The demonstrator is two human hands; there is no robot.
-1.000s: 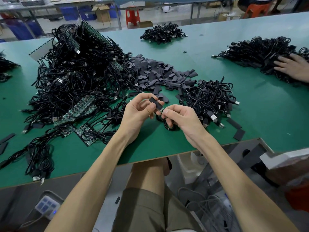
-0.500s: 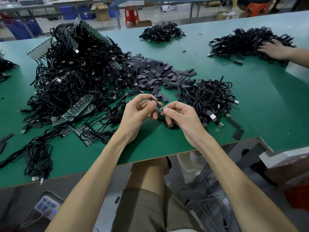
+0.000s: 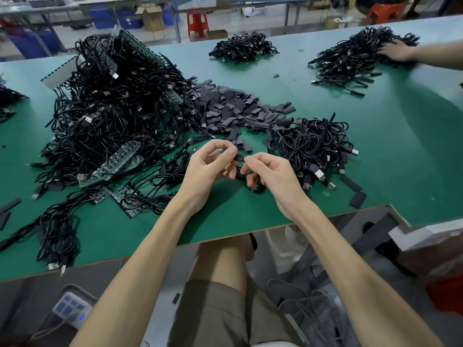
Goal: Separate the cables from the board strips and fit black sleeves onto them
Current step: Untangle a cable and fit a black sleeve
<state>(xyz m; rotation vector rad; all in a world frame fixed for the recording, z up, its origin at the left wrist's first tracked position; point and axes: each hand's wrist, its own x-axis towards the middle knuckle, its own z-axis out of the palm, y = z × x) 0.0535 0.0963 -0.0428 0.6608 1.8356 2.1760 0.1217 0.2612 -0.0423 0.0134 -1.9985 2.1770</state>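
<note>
Hands meet low over the worktop (image 3: pixel 400 151), near its front edge. Left hand (image 3: pixel 209 171) has a tight grip, thumb and forefinger pinching a black sleeve (image 3: pixel 235 156). Right hand (image 3: pixel 271 175) pinches the cable (image 3: pixel 253 191) by its end, with the tip right at the sleeve's mouth (can't tell if it's inside yet). The rest of it loops down under the palm. Sleeve pile (image 3: pixel 233 108) sits just behind, bundled cables (image 3: pixel 313 144) to the right, and a big tangle (image 3: pixel 112 101) with board strips (image 3: pixel 120 159) on the left. Someone else's hand (image 3: pixel 395 50) rests on a far heap (image 3: pixel 350 58).
</note>
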